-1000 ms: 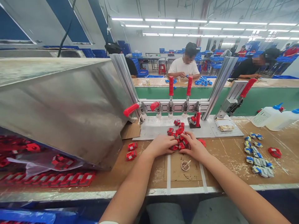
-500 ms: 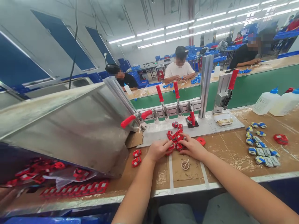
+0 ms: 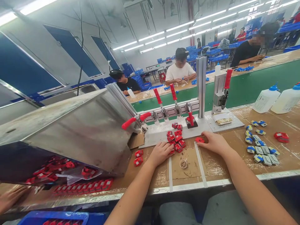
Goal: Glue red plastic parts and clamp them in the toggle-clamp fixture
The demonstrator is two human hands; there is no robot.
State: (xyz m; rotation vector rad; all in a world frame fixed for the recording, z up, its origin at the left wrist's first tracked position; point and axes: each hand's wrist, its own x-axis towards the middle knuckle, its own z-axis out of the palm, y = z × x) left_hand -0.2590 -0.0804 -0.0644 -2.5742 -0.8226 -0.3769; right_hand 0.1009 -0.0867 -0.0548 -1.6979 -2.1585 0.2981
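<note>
A small heap of red plastic parts [image 3: 178, 138] with grey and silvery insets lies in front of the clamp fixture. My left hand [image 3: 160, 154] is at the heap's near left edge, its fingers curled over a red part that is mostly covered. To the right, my right hand [image 3: 215, 143] has thumb and forefinger about a separate flat red part [image 3: 199, 140] by the base plate. Between the hands, nearer the bench edge, a small round cup [image 3: 183, 164] with a thin stick in it stands on a cardboard sheet [image 3: 189, 173].
Red-handled toggle clamps [image 3: 173, 92] stand behind the heap. A metal housing [image 3: 77, 131] fills the left, with red parts below it. Blue-and-white parts [image 3: 260, 150] and bottles [image 3: 266, 99] are at right. Another person's hand [image 3: 11, 197] shows at far left; co-workers sit opposite.
My right hand has left the heap and moved right to the separate red part. My left hand stays at the heap. The view has shifted slightly, showing more of the lower left.
</note>
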